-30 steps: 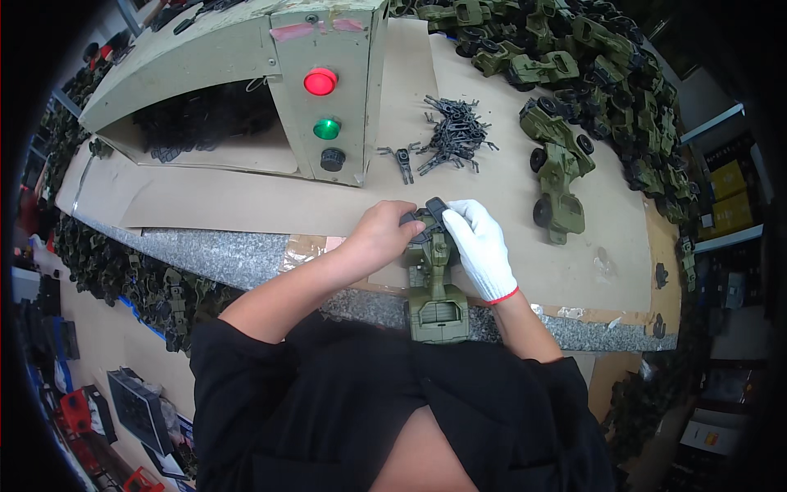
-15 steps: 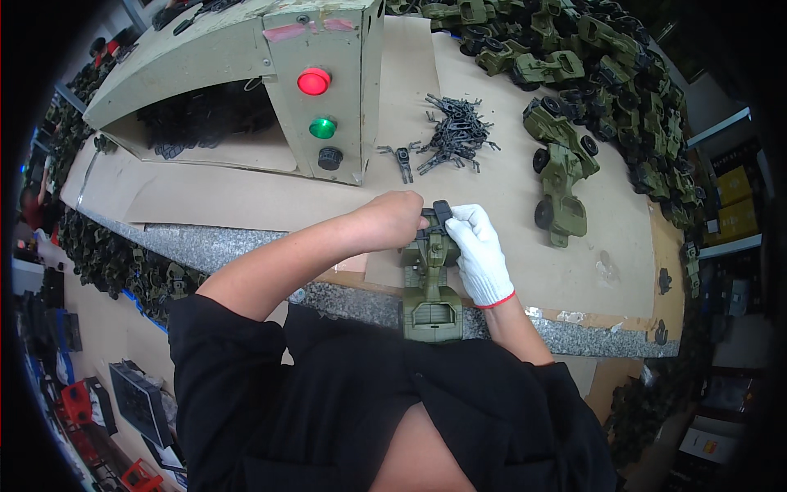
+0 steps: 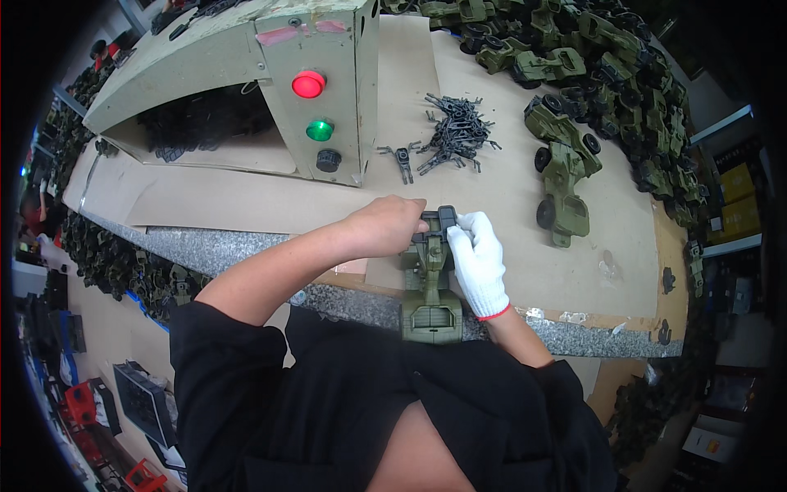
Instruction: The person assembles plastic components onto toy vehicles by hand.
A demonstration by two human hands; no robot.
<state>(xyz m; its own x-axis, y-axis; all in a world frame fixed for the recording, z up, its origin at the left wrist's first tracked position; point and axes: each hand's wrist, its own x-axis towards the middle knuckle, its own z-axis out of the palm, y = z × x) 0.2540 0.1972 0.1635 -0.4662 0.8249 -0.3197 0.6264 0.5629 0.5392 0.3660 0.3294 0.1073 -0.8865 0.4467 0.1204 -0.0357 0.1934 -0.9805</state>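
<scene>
An olive-green toy vehicle (image 3: pixel 431 316) lies at the table's near edge, close against my body. At its far end sits a dark grey plastic piece (image 3: pixel 446 216), upright in line with the vehicle. My bare left hand (image 3: pixel 385 226) is closed at that end, its fingers pinching the left side of the grey piece. My right hand (image 3: pixel 479 266), in a white glove with a red cuff, grips the vehicle's far end from the right, thumb against the grey piece. The fingers hide much of the contact.
Beyond my hands lies a pile of dark grey small parts (image 3: pixel 459 135). Another green toy vehicle (image 3: pixel 566 193) lies to the right, with many more heaped (image 3: pixel 615 74) behind. At left stands a pale metal machine housing (image 3: pixel 336 49) with a red button (image 3: pixel 308 84) and green button (image 3: pixel 320 130).
The grey piece has turned from a slight tilt to straight. My right hand has shifted a little toward me, and my left hand has moved slightly.
</scene>
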